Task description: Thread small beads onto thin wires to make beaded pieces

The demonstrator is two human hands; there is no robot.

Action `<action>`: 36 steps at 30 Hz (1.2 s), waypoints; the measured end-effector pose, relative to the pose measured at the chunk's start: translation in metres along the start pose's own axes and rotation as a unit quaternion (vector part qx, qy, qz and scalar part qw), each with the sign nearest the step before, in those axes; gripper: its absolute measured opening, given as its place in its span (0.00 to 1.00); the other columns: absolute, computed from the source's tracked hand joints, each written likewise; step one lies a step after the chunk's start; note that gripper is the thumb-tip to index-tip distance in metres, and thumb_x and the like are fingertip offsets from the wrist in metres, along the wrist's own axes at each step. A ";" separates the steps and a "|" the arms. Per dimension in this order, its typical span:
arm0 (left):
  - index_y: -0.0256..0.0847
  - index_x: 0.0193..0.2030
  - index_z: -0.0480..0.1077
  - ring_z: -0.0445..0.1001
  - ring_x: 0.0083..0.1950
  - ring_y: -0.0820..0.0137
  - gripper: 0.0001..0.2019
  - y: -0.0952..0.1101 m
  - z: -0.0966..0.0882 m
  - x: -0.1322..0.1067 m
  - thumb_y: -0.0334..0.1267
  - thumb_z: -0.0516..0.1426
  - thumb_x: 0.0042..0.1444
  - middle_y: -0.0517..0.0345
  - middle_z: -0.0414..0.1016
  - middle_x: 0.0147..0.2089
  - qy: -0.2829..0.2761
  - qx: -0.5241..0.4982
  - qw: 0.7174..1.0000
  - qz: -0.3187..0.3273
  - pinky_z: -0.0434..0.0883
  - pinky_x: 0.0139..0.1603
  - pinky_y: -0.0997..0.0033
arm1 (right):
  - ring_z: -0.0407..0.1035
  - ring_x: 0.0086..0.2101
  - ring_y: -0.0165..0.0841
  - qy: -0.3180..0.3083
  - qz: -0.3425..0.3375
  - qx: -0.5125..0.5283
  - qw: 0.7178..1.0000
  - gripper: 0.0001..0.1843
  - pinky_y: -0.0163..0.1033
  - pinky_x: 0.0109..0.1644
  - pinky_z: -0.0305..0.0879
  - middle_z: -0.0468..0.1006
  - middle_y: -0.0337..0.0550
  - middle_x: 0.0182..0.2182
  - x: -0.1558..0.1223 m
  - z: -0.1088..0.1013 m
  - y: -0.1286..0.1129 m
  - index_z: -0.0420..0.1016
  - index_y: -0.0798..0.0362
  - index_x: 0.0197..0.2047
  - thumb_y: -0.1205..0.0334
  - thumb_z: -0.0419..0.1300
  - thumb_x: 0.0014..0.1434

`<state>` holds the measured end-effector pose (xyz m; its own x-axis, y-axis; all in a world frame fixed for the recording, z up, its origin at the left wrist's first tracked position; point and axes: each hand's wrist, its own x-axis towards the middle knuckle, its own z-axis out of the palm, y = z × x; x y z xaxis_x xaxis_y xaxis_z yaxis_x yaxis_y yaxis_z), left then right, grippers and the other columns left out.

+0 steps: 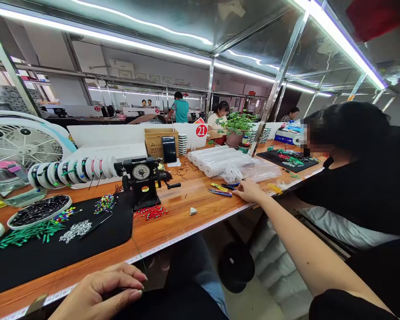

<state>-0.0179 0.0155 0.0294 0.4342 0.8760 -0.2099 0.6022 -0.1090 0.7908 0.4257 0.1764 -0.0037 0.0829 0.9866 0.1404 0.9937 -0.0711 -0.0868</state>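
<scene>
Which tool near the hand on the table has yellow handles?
The yellow-handled tool, just left of the right hand; the tool below it has blue handles.

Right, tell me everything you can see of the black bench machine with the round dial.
The black metal bench machine with a round white dial stands upright on the orange-brown wooden workbench. The dial faces the camera, with a dark, ridged body around it and a short black-knobbed crank arm reaching right. Its dark foot sits beside the black work mat, though the exact contact is hard to tell. Red-and-green beaded pieces lie just right of the foot.
</scene>
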 end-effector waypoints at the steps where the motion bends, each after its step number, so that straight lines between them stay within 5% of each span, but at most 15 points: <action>1: 0.49 0.30 0.78 0.74 0.43 0.62 0.11 -0.001 0.000 -0.001 0.51 0.58 0.48 0.57 0.77 0.41 0.000 -0.002 1.000 0.000 0.70 0.46 0.72 | 0.64 0.43 0.41 -0.002 -0.011 -0.005 1.000 0.21 0.41 0.47 0.58 0.69 0.52 0.40 0.000 -0.001 0.002 0.72 0.56 0.33 0.44 0.57 0.52; 7: 0.47 0.29 0.78 0.73 0.42 0.61 0.14 0.002 0.005 -0.006 0.53 0.58 0.48 0.56 0.77 0.38 0.019 -0.043 0.999 -0.022 0.69 0.48 0.68 | 0.63 0.41 0.41 0.004 -0.047 -0.026 0.999 0.25 0.40 0.45 0.57 0.68 0.54 0.40 -0.012 -0.003 0.000 0.73 0.58 0.39 0.42 0.53 0.55; 13: 0.43 0.33 0.74 0.65 0.22 0.74 0.22 0.011 0.018 -0.008 0.60 0.55 0.45 0.57 0.73 0.37 0.021 -0.099 0.991 -0.085 0.65 0.21 0.76 | 0.62 0.41 0.39 0.013 -0.084 -0.023 0.996 0.18 0.38 0.46 0.55 0.68 0.51 0.37 -0.018 -0.003 -0.012 0.76 0.56 0.39 0.52 0.53 0.58; 18: 0.40 0.32 0.72 0.69 0.31 0.69 0.23 0.014 0.018 -0.011 0.60 0.57 0.44 0.56 0.72 0.32 0.027 -0.146 0.984 -0.098 0.68 0.32 0.72 | 0.62 0.40 0.37 0.032 -0.086 -0.003 0.996 0.17 0.38 0.46 0.55 0.67 0.50 0.37 -0.029 0.001 -0.012 0.77 0.56 0.39 0.56 0.50 0.59; 23: 0.38 0.29 0.69 0.68 0.29 0.70 0.18 0.005 0.017 -0.014 0.54 0.59 0.48 0.59 0.70 0.26 0.024 -0.214 0.973 -0.082 0.65 0.31 0.73 | 0.63 0.39 0.39 0.039 -0.068 0.040 0.996 0.17 0.40 0.45 0.56 0.67 0.50 0.36 -0.035 0.003 -0.005 0.78 0.57 0.35 0.53 0.53 0.58; 29: 0.37 0.31 0.73 0.66 0.27 0.72 0.14 0.008 0.010 -0.021 0.48 0.60 0.49 0.60 0.71 0.24 0.051 -0.219 0.970 -0.090 0.63 0.30 0.74 | 0.66 0.31 0.37 -0.005 -0.099 0.181 0.978 0.24 0.39 0.36 0.61 0.72 0.46 0.27 -0.054 -0.030 -0.020 0.77 0.56 0.31 0.52 0.45 0.62; 31: 0.36 0.31 0.73 0.65 0.26 0.73 0.14 0.012 0.009 -0.021 0.47 0.60 0.49 0.60 0.70 0.24 0.056 -0.240 0.965 -0.093 0.62 0.29 0.75 | 0.69 0.34 0.37 -0.052 -0.098 0.372 0.921 0.25 0.39 0.37 0.64 0.75 0.49 0.33 -0.076 -0.041 -0.046 0.76 0.56 0.36 0.50 0.43 0.62; 34: 0.35 0.30 0.73 0.63 0.24 0.75 0.15 0.016 0.010 -0.021 0.47 0.62 0.46 0.61 0.68 0.22 0.051 -0.281 0.953 -0.100 0.61 0.27 0.75 | 0.70 0.42 0.41 -0.249 -0.101 0.653 0.708 0.20 0.43 0.43 0.65 0.75 0.52 0.42 -0.120 -0.046 -0.102 0.74 0.54 0.45 0.51 0.49 0.59; 36: 0.35 0.28 0.73 0.62 0.23 0.75 0.15 0.016 0.012 -0.023 0.47 0.63 0.44 0.61 0.67 0.21 0.038 -0.307 0.944 -0.109 0.60 0.26 0.75 | 0.71 0.40 0.41 -0.372 -0.133 0.679 0.619 0.21 0.44 0.46 0.64 0.77 0.53 0.38 -0.147 -0.042 -0.138 0.77 0.57 0.41 0.50 0.50 0.59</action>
<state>-0.0103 -0.0120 0.0406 0.2808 0.8798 -0.3834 0.1588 0.3514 0.9227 0.2794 0.0350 0.0286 -0.6303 0.7669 -0.1208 -0.0573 -0.2011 -0.9779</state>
